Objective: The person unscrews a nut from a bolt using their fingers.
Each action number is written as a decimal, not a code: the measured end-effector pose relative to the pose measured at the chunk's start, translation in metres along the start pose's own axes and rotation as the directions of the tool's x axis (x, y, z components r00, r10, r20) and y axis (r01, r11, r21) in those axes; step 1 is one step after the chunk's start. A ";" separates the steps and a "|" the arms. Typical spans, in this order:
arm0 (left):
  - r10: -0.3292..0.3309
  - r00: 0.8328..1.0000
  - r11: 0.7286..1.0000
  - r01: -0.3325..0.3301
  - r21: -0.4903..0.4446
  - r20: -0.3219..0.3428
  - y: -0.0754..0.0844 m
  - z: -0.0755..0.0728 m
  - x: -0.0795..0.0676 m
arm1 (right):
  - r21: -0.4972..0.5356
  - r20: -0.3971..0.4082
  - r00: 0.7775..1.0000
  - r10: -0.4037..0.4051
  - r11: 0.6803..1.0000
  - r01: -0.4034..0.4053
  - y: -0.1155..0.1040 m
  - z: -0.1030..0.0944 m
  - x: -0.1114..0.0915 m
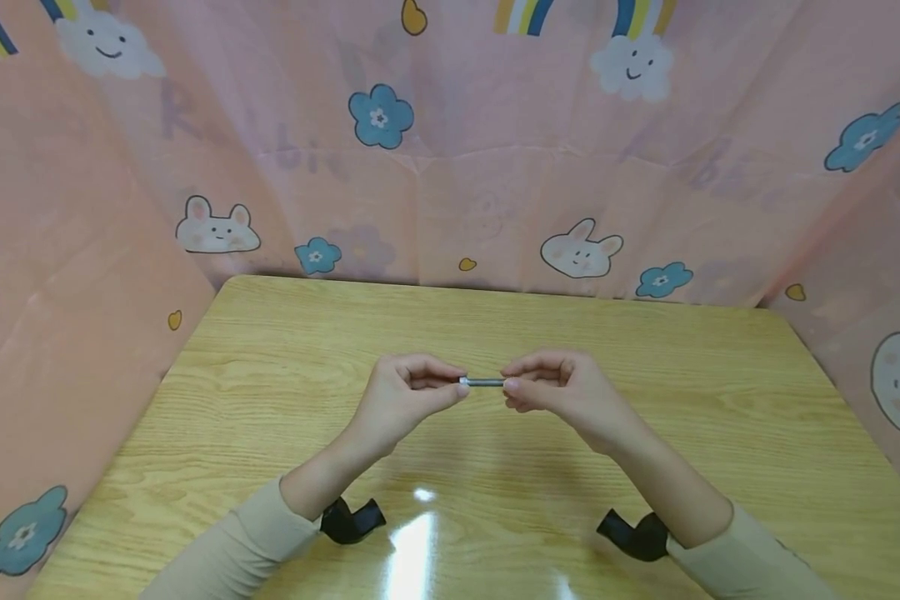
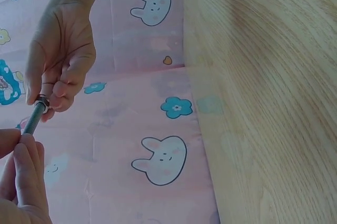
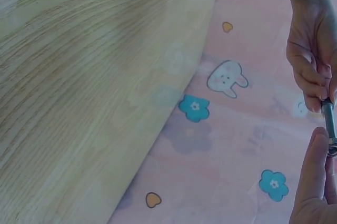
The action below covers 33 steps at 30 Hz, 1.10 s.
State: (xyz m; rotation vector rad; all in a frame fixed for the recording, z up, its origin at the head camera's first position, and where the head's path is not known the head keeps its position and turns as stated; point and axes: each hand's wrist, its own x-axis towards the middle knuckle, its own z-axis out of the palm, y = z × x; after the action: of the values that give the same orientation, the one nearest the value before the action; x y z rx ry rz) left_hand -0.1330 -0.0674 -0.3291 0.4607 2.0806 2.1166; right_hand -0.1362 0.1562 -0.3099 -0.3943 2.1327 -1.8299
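Note:
A slim silver bolt (image 1: 484, 382) is held level above the table, with one hand at each end. My left hand (image 1: 399, 402) pinches its left end between thumb and fingertips. The right hand (image 1: 573, 396) pinches the other end the same way. In the left wrist view threads show along the bolt (image 2: 33, 120), and a shiny collar like a nut (image 2: 42, 101) sits by the right fingertips. The right wrist view shows that shiny collar (image 3: 332, 147) close to the right fingers. Fingertips hide both ends of the bolt.
Below the hands is a wood-grain table (image 1: 307, 333) with rounded far corners. A pink patterned cloth (image 1: 450, 200) hangs behind it and at both sides. Black wrist mounts (image 1: 352, 521) hang under the forearms. Light reflects off the near part of the table.

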 end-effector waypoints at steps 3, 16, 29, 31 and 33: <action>0.004 1.000 1.000 -0.004 -0.002 0.001 0.000 0.000 0.000 | 0.002 -0.006 1.000 -0.007 1.000 0.007 0.001 -0.001 0.000; 0.028 1.000 1.000 -0.028 0.007 0.005 -0.001 0.000 0.000 | 0.013 0.010 0.999 -0.048 0.999 0.047 0.001 -0.002 -0.001; 0.027 1.000 1.000 -0.027 0.011 0.010 0.002 0.000 0.000 | -0.013 0.007 1.000 -0.030 0.999 0.031 0.000 -0.005 0.001; 0.023 1.000 1.000 -0.023 0.012 0.015 0.002 0.000 0.000 | -0.039 0.005 0.999 -0.040 0.998 0.041 0.001 -0.005 0.000; 0.019 1.000 1.000 -0.019 0.011 0.020 0.001 0.000 -0.001 | -0.060 0.003 0.999 -0.049 0.997 0.049 0.001 -0.004 0.000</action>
State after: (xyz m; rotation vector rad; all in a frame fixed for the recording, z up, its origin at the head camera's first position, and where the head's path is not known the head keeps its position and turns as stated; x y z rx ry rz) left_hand -0.1319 -0.0680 -0.3278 0.5027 2.0863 2.1037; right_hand -0.1376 0.1606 -0.3103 -0.4661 2.1996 -1.7950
